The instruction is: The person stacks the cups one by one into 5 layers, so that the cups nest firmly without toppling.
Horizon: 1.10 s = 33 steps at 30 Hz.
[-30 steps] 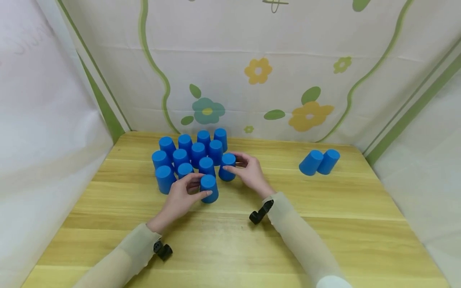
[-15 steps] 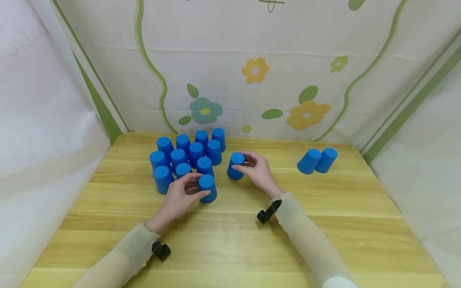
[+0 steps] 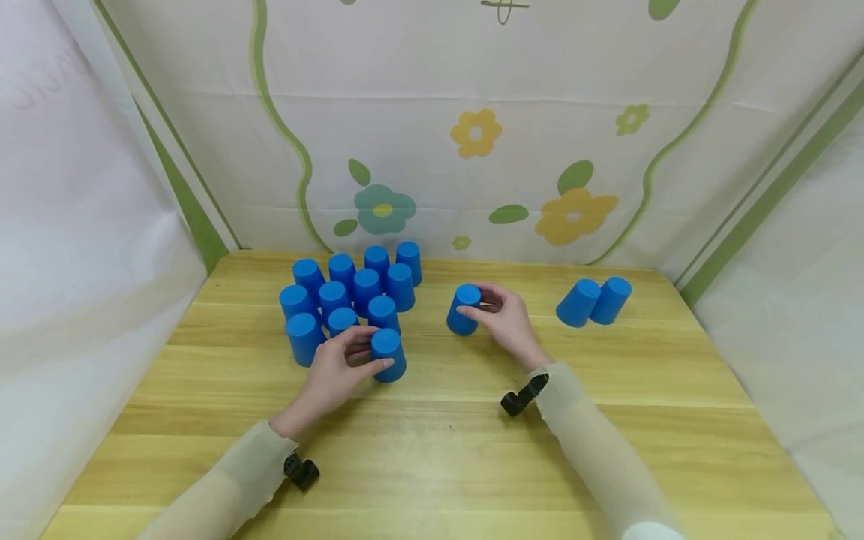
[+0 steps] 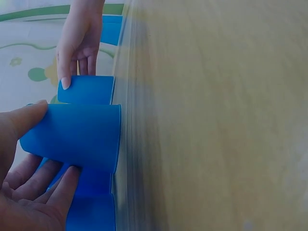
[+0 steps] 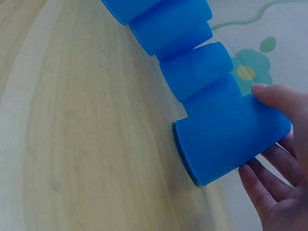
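Observation:
My left hand [image 3: 337, 375] holds an upside-down blue cup [image 3: 388, 358] at the near right corner of a group of matching cups [image 3: 334, 298]. Its thumb lies on the near side of the cup, also seen in the left wrist view. Farther right, my right hand [image 3: 505, 321] grips another upside-down blue cup [image 3: 462, 313] between thumb and fingers, apart from the group. In the right wrist view this cup [image 5: 226, 134] has its rim at or just above the tabletop; I cannot tell which. My left hand partly hides the front cups of the group.
Two more upside-down blue cups [image 3: 594, 302] stand close together toward the back right of the wooden table [image 3: 432, 457]. A white cloth [image 3: 405, 127] with printed flowers hangs behind the table, and white cloths flank both sides.
My right hand has moved to the right with its cup, away from the group. My left hand and its cup have stayed in place. The head view has shifted slightly.

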Motion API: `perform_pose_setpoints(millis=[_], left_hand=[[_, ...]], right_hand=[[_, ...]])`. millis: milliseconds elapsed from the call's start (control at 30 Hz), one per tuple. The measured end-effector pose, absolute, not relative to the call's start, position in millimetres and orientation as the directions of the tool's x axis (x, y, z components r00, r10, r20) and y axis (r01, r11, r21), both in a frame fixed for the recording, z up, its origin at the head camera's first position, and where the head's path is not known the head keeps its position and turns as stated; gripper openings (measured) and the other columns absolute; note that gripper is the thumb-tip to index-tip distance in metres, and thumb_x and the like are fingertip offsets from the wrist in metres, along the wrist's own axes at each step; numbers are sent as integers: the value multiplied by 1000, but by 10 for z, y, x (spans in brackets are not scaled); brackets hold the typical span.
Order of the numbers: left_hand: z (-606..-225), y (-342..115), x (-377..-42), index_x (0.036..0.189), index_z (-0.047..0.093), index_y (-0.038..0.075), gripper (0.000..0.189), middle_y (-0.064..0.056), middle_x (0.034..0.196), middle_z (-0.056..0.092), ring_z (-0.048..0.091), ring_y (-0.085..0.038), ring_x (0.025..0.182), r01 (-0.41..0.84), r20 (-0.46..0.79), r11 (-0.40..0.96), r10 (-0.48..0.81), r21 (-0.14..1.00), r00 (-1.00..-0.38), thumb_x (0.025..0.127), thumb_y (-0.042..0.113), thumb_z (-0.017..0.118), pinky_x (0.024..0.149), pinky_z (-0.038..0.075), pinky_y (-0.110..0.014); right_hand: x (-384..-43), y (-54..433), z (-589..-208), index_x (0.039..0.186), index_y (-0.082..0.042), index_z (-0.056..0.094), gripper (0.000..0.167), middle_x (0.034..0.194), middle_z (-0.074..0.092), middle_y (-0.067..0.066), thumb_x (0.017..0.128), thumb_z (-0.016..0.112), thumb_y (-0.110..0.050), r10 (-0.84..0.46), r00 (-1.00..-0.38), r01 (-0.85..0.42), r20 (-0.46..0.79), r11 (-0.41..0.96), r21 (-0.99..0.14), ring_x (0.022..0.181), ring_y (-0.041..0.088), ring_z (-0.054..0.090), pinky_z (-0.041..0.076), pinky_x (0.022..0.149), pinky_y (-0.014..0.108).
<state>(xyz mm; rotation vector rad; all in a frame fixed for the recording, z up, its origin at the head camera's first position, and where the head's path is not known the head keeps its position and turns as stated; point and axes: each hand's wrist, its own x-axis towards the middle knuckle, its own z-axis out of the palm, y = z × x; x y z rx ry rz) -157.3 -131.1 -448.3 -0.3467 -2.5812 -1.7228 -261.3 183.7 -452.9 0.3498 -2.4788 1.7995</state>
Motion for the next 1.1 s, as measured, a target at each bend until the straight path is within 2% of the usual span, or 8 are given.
perform_pose_setpoints(millis=[467, 700, 1100], left_hand=[[-4488, -1312, -1576, 132, 62, 9, 51, -8, 125, 67, 66, -26, 115, 219, 165, 360, 174, 907, -971, 87, 22, 84, 98, 53, -42], [-4500, -1325, -1580, 130, 62, 11, 50, -6, 123, 68, 66, -24, 114, 221, 167, 372, 172, 902, -971, 87, 23, 84, 97, 53, -41], [-4488, -1302, -1562, 130, 62, 11, 50, -6, 124, 68, 66, -25, 114, 213, 157, 362, 178, 908, -971, 87, 23, 84, 97, 53, -42]], right_hand=[[-2643, 2337, -4496, 133, -9, 65, 63, 122, 68, 9, 83, 86, -40, -63, -979, -204, 195, 365, -908, 111, 25, 65, 54, 97, 40], [-2636, 2592, -4442, 135, -10, 65, 65, 124, 67, 9, 83, 85, -43, 1, -981, -172, 193, 446, -878, 113, 24, 64, 53, 98, 40], [-2624, 2916, -4261, 144, -5, 56, 70, 135, 61, 14, 88, 82, -38, 48, -984, -120, 169, 518, -847, 124, 28, 59, 50, 103, 41]])
